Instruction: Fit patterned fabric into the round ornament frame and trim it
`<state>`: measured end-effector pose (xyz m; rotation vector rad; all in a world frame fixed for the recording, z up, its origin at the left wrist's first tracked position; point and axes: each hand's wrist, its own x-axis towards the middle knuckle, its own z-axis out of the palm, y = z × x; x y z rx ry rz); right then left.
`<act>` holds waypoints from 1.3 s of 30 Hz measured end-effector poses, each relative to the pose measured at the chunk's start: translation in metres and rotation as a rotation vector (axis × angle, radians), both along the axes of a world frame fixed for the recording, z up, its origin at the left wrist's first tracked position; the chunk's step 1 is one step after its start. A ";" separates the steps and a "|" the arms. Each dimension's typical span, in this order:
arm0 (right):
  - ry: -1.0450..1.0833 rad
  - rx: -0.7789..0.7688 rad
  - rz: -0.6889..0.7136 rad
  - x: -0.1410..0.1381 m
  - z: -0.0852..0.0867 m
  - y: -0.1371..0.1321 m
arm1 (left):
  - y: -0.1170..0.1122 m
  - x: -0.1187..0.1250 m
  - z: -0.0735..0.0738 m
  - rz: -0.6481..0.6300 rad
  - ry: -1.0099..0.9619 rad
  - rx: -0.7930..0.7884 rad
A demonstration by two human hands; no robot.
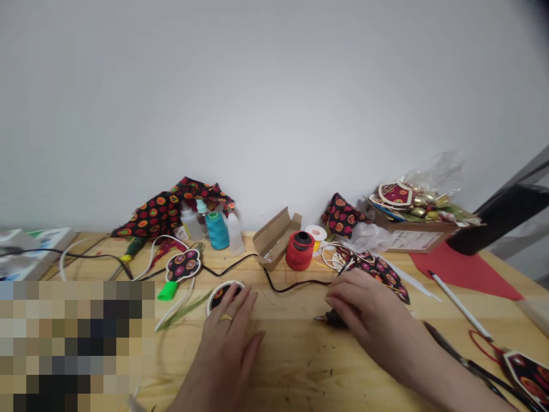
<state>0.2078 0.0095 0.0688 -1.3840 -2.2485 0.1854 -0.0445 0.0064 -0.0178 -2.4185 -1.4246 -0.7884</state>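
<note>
My left hand [229, 337] lies with fingers outstretched, fingertips over a round fabric piece [220, 296] with a pale rim. That piece is partly hidden under the fingers. To the right, my right hand [375, 320] has its fingers curled round a black tool with a pointed metal tip [329, 318]. The tip points left, just above or on the tabletop; most of the tool is hidden by the hand. A black cord [291, 287] runs across the table to this hand. Left of my left hand are a flower-shaped fabric piece [183, 265] and a bright green cap [167, 290].
Bottles [235, 234], a teal thread cone [217, 231], an open cardboard box [278, 237] and a red roll [299, 252] line the wall. Scissors [465, 361], a white pen [461, 306] and a filled carton [416, 236] are at right. A blurred patch covers the lower left.
</note>
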 end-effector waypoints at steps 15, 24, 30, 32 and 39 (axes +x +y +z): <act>0.088 0.124 -0.206 -0.013 0.070 0.097 | -0.006 0.008 -0.004 -0.242 -0.061 0.144; -0.260 -0.030 -0.162 -0.036 -0.012 0.105 | -0.006 0.025 -0.045 -0.396 0.013 0.172; -0.279 -0.015 -0.204 -0.053 -0.006 0.106 | -0.003 0.023 -0.052 -0.412 -0.053 0.189; -0.272 -0.028 -0.219 -0.062 -0.007 0.108 | -0.002 0.024 -0.054 -0.413 -0.078 0.199; -0.217 -0.091 -0.281 -0.091 -0.012 0.119 | -0.001 0.022 -0.062 -0.424 -0.022 0.188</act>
